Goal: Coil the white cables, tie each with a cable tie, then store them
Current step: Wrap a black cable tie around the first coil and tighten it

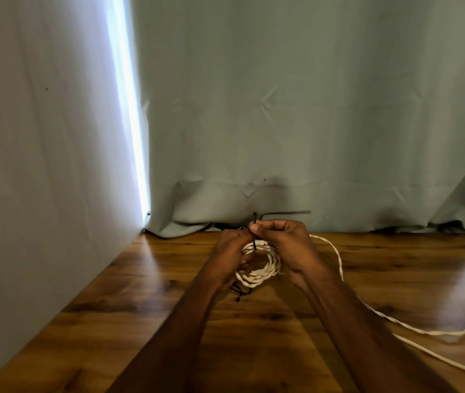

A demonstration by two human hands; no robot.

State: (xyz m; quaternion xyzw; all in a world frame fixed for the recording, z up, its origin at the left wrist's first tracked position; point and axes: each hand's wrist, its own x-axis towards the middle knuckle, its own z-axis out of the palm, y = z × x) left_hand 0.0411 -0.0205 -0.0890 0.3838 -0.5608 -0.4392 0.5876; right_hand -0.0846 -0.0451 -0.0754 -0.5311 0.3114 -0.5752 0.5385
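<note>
Hands grip coiled white cable, black tie around it.

wooden table | grey-green curtain behind | pale wall, perhaps fabric, left

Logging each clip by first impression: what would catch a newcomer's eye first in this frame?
Two hands meet at the centre over the wooden table: the left hand holds a coiled white cable while the right hand pinches a black cable tie at the coil's top. A loose white cable trails off to the right, and a pale green curtain fills the background.
</note>
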